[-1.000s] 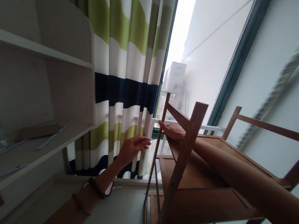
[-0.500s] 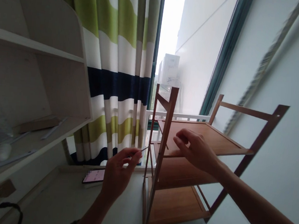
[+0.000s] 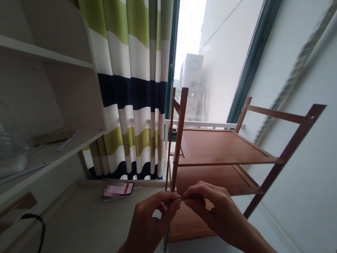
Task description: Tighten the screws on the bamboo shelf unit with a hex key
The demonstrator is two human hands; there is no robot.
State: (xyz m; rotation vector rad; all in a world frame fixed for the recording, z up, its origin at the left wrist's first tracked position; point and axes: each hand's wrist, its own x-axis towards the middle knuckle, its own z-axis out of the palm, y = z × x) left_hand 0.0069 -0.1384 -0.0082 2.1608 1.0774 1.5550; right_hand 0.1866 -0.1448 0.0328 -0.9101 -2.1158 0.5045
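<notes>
A striped curtain (image 3: 131, 80) hangs behind the tiered wooden rack (image 3: 222, 147) standing on the desk (image 3: 89, 222). The left hand (image 3: 151, 223) and right hand (image 3: 216, 213) meet low before the rack's near post, fingers curled. A phone (image 3: 118, 188) lies by the curtain. Both hands' fingertips pinch a thin piece (image 3: 180, 199), too small to identify.

Daylight through a tall window (image 3: 190, 26) — striped curtain (image 3: 131, 80) beside it, pale shelving (image 3: 74, 61) next along.
</notes>
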